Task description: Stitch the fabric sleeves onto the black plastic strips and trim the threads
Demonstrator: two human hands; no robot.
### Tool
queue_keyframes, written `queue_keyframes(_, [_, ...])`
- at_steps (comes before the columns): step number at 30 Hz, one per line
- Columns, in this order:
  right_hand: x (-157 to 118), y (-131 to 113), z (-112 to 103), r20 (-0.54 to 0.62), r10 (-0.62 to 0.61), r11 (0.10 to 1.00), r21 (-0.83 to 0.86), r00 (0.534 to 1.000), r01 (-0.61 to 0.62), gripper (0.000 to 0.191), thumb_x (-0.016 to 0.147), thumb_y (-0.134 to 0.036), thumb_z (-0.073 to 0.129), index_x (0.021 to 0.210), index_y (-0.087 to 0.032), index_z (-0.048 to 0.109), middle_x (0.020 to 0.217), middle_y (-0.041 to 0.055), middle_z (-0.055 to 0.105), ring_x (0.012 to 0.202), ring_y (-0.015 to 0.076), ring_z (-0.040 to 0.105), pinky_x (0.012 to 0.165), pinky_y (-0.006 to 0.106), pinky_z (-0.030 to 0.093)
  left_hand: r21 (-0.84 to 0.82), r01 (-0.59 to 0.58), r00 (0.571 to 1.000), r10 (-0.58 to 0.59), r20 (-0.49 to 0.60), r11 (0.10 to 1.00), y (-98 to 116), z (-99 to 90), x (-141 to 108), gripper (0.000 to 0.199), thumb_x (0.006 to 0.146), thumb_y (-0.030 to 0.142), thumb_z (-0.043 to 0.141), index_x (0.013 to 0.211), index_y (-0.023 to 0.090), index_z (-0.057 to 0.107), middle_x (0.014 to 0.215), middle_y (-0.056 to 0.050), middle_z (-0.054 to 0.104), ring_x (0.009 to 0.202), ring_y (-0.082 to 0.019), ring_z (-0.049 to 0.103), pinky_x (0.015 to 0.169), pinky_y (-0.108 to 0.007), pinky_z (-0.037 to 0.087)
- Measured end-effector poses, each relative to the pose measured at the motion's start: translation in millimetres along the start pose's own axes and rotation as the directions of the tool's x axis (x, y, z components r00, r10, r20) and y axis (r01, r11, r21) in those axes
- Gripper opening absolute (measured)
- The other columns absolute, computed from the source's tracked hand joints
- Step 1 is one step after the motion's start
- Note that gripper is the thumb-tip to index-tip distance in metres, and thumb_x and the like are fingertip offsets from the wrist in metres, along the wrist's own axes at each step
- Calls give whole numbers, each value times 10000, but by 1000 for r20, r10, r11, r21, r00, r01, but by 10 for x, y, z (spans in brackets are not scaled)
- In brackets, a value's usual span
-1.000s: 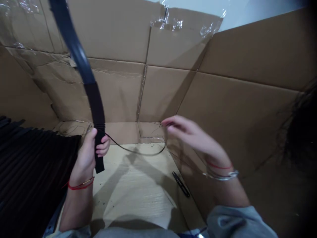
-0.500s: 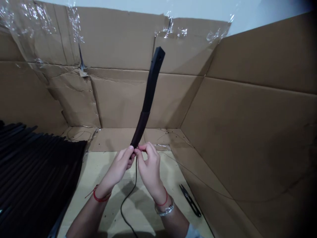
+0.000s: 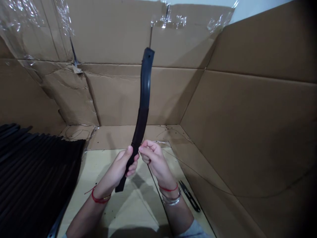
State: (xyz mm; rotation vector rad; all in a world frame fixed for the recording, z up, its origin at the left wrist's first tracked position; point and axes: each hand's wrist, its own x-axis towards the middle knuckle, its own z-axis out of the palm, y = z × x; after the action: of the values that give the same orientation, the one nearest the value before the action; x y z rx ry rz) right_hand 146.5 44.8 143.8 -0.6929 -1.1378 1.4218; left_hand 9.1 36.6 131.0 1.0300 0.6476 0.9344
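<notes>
A long, gently curved black strip (image 3: 145,82) stands tilted in front of me, with a small hole near its top end. Dark brown-black wrapping (image 3: 141,125) covers its middle. My left hand (image 3: 122,162) is closed around the strip just below the wrapping, and the strip's lower end sticks out beneath. At the strip's right edge, my right hand (image 3: 155,158) pinches a dark cord (image 3: 155,182), which runs down from the fingers across the board. The exact spot where cord meets wrapping is partly hidden by the fingertips.
Many similar black strips (image 3: 37,175) are stacked at the left. Black thread snips (image 3: 189,196) lie right of my right forearm on the pale board (image 3: 133,211). Taped cardboard walls (image 3: 111,96) rise behind and at the right (image 3: 247,132). A thin loose thread (image 3: 210,185) trails along the right side.
The strip has turned and its top has shifted left, showing its lower end. My right hand has drawn slightly right and away from the left, and the cord now hangs farther right.
</notes>
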Motion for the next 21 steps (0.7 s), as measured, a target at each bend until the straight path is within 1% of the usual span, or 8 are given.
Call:
queue_keyframes(5, [-12, 22, 6, -33, -120, 986, -122, 992, 115, 304, 695, -357, 813, 821, -154, 625, 566, -52, 538, 415, 30, 346, 399, 149, 257, -184, 82, 983, -49, 177, 979, -26, -38, -10, 539, 855, 668, 416, 664, 169, 487, 383, 69, 374, 263, -40, 292, 291, -145, 226])
queue_keyframes(7, [-37, 6, -21, 76, -93, 992, -81, 993, 99, 438, 632, -415, 847, 943, -160, 671, 593, -47, 558, 438, 45, 417, 411, 150, 319, -188, 240, 903, -147, 404, 952, -47, -91, 19, 591, 826, 721, 390, 623, 175, 490, 337, 70, 339, 223, -52, 252, 253, -166, 206])
queue_keyframes(9, [-70, -21, -54, 239, -29, 997, -63, 971, 45, 481, 646, -462, 825, 991, -152, 699, 607, -16, 608, 451, 83, 507, 420, 180, 394, -69, 380, 761, -270, 590, 922, -64, -119, 42, 681, 782, 802, 312, 629, 172, 522, 311, 58, 337, 204, -78, 252, 236, -202, 212])
queue_keyframes(10, [-85, -36, -66, 286, -8, 997, -73, 958, 30, 450, 671, -464, 808, 972, -144, 713, 606, 0, 628, 452, 106, 546, 418, 198, 422, 0, 369, 754, -299, 584, 929, -67, -116, 46, 718, 773, 819, 281, 654, 162, 544, 321, 44, 364, 219, -89, 286, 253, -213, 241])
queue_keyframes(11, [-96, -48, -70, 281, -11, 995, -88, 960, 37, 411, 691, -451, 796, 948, -139, 723, 600, 9, 639, 453, 124, 572, 417, 211, 442, 59, 295, 818, -284, 501, 954, -66, -101, 43, 729, 779, 816, 276, 691, 151, 562, 350, 32, 401, 255, -95, 334, 288, -215, 279])
queue_keyframes(13, [-103, -63, -51, 151, -69, 988, -128, 986, 89, 345, 696, -400, 802, 912, -140, 734, 611, 19, 658, 493, 146, 611, 444, 224, 479, 206, 20, 985, -55, 163, 978, -57, -43, 22, 654, 808, 760, 365, 761, 140, 568, 452, 19, 468, 381, -88, 418, 398, -201, 335])
queue_keyframes(16, [-88, -49, 25, -41, -194, 968, -171, 980, 184, 285, 667, -367, 822, 827, -147, 739, 708, 48, 702, 664, 173, 652, 614, 263, 547, 407, -214, 950, 287, -125, 888, -59, 62, -22, 523, 787, 668, 552, 799, 145, 546, 566, 38, 444, 504, -67, 384, 468, -184, 287])
queue_keyframes(21, [-98, -4, 78, -7, -117, 991, -61, 993, 116, 248, 763, -387, 748, 744, -145, 700, 615, 24, 666, 403, 57, 431, 411, 183, 404, 18, -149, 987, 150, -62, 989, -113, 128, -33, 556, 771, 725, 508, 707, 175, 450, 521, 95, 247, 431, -36, 181, 398, -169, 150])
